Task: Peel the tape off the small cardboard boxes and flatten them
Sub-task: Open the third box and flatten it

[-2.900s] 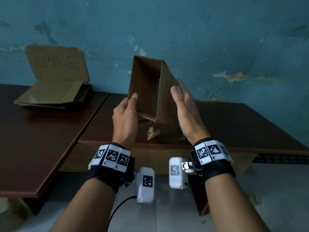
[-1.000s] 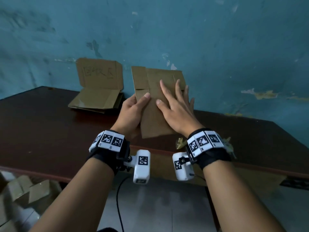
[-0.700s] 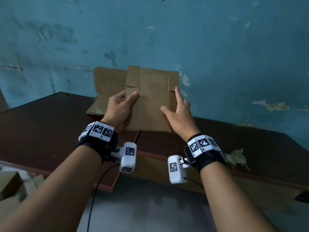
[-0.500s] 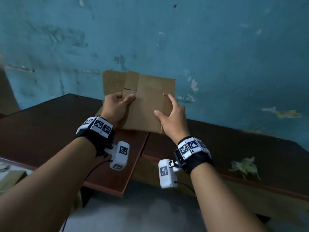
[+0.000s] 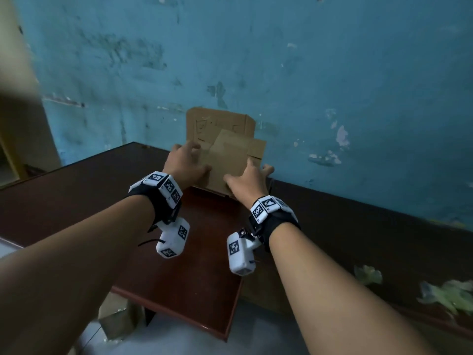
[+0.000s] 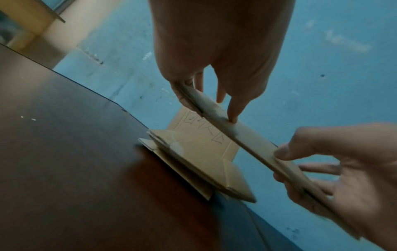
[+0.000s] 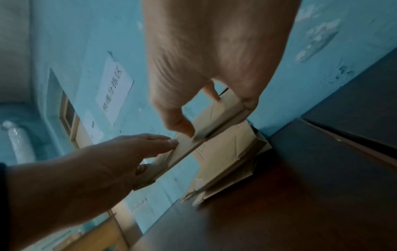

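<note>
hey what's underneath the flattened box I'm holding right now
The flattened box, held by left hand and right hand, hangs above a stack of flattened cardboard on the table. Its count is hidden.

Flattened brown cardboard box [image 5: 226, 160] held in both hands, clear air gap under it, above the pile of flattened brown cardboard [image 6: 193, 163] on the dark wooden table [image 5: 76, 201]. Upright cardboard flap with handwriting [image 5: 217, 123] and blue wall [image 5: 332, 98] block the far side. Near tabletop open for approach. Crumpled tape scraps [image 5: 450, 295] lie well right, out of the way.
</note>
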Action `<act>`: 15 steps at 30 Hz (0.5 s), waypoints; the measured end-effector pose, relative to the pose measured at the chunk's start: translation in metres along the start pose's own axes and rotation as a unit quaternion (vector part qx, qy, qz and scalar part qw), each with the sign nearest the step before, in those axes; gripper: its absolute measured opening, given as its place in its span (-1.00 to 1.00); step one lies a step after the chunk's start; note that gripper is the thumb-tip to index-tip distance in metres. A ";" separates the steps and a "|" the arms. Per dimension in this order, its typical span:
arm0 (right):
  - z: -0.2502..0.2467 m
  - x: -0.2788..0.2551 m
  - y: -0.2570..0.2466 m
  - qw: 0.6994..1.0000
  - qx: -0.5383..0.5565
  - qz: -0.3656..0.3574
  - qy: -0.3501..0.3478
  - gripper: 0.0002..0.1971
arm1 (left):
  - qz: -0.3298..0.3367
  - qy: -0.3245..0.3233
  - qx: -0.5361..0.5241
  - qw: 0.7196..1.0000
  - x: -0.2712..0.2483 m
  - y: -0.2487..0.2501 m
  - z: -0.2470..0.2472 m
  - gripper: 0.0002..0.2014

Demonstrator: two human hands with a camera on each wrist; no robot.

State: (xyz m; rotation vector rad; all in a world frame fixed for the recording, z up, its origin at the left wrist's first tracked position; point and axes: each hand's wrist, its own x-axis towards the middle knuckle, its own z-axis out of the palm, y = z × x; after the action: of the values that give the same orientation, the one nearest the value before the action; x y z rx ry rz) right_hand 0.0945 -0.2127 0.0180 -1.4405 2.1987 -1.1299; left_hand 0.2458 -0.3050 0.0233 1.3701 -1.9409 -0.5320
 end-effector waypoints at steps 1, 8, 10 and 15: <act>0.008 0.006 0.002 1.000 -0.018 -0.003 -0.023 -0.18 | 0.001 0.002 0.013 1.000 0.006 -0.008 0.003 -0.47; 0.039 0.032 0.024 0.984 -0.115 -0.020 -0.135 0.11 | -0.001 -0.014 0.077 0.997 0.036 -0.046 0.029 -0.66; 0.044 0.040 0.028 0.976 -0.142 -0.026 -0.160 0.15 | -0.019 -0.052 0.103 0.993 0.045 -0.053 0.029 -0.62; 0.056 0.062 0.034 0.938 -0.294 -0.042 -0.177 -0.02 | -0.019 -0.180 0.230 0.956 0.052 -0.060 0.035 -0.44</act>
State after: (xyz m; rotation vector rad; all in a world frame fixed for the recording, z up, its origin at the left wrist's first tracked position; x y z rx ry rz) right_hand 0.0775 -0.2849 -0.0327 -1.8008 2.3113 -0.1802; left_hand 0.2484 -0.3768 -0.0257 1.6890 -2.4479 -0.3782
